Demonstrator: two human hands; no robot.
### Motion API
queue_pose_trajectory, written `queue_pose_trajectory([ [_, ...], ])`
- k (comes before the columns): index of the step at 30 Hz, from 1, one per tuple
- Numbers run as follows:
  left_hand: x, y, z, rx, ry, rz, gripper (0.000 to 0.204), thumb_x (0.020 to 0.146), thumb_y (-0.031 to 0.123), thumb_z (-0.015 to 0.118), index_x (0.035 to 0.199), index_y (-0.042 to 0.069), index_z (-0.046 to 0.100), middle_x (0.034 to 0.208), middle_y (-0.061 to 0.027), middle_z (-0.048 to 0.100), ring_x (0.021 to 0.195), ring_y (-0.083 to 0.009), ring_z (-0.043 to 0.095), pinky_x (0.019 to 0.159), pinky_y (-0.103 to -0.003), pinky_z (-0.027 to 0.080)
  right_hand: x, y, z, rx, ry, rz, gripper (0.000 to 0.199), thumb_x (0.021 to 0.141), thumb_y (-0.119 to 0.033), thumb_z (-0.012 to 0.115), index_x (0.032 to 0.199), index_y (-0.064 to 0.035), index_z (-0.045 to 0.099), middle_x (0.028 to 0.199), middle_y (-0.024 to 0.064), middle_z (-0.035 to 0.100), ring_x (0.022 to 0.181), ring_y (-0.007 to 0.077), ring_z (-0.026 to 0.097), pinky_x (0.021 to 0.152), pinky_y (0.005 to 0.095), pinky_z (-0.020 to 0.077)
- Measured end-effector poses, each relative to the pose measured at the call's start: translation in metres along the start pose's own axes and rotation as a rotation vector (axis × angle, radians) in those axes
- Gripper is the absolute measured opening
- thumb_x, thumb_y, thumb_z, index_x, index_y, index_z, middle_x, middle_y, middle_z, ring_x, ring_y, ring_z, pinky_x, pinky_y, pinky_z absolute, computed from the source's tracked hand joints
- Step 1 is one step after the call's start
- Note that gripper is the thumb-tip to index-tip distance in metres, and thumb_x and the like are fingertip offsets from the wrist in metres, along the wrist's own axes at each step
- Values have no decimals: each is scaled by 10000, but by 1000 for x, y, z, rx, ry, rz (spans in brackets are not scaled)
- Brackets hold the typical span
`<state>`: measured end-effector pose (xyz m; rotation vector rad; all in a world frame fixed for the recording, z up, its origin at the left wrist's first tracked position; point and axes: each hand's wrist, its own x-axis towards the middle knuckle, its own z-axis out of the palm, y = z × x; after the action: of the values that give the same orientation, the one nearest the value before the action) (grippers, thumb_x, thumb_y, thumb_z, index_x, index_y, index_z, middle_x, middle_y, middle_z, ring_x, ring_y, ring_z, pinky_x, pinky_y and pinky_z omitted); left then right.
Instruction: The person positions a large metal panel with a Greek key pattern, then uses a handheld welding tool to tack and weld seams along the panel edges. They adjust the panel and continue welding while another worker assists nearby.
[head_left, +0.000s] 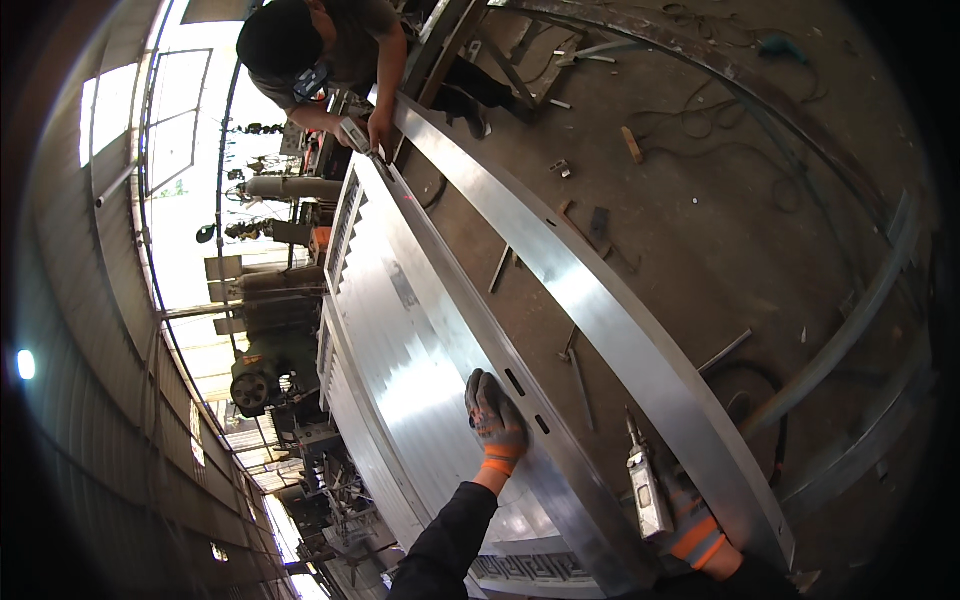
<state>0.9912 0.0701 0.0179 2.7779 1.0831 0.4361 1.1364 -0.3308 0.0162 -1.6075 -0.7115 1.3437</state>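
My left hand, in a grey glove with an orange cuff, lies on the edge of a large shiny metal panel, fingers stretched out beside two dark slots. My right hand, gloved alike, is at the lower right, closed on a silver handheld welding gun whose nozzle points away from me. Its grip and some of my fingers are hard to see. Right of the gun runs a long bare metal strip, apart from the panel.
At the far end a co-worker leans over the panel with a similar gun. Metal offcuts, an orange block and cables lie on the brown floor. Gas cylinders and machinery stand along the left, by a corrugated wall.
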Motion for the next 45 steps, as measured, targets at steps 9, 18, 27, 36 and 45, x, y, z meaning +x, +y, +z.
queue_pose_trajectory([
  [9, -6, -5, 1, -76, 18, -46, 633, 992, 171, 631, 1604, 26, 552, 1669, -251, 526, 1535, -484, 496, 1303, -563, 385, 7, 45, 37, -185, 95, -118, 1051, 965, -404, 786, 1809, -95, 241, 1343, 167, 727, 1112, 341, 742, 1047, 460, 561],
  [18, -4, -3, -4, 23, 54, -84, 614, 974, 194, 667, 1560, 24, 601, 1655, -236, 557, 1551, -472, 488, 1319, -589, 360, 6, 14, 0, -217, -5, -87, 1002, 948, -375, 831, 1769, -53, 355, 1229, 154, 812, 1021, 351, 786, 886, 449, 625],
  [27, -5, 2, -13, 50, 94, -91, 541, 996, 211, 622, 1497, 8, 656, 1625, -250, 594, 1534, -474, 515, 1341, -606, 315, 29, -20, 13, -288, 205, -153, 699, 935, -507, 821, 1438, -45, 671, 1176, 258, 788, 1085, 468, 763, 913, 549, 607],
  [36, -5, 5, -12, 16, 117, -93, 512, 1016, 213, 595, 1489, 27, 655, 1616, -229, 596, 1560, -444, 491, 1343, -591, 294, 67, -26, 38, -643, 180, -145, 802, 929, -467, 799, 1590, -81, 560, 1159, 245, 805, 1049, 466, 778, 913, 556, 619],
  [45, -8, -10, 5, 58, 99, -91, 517, 1014, 276, 621, 1482, 57, 644, 1568, -251, 608, 1482, -475, 537, 1303, -589, 344, 80, -8, 31, -599, 94, -64, 941, 924, -369, 778, 1737, -104, 385, 1238, 259, 801, 1187, 448, 765, 1007, 534, 610],
])
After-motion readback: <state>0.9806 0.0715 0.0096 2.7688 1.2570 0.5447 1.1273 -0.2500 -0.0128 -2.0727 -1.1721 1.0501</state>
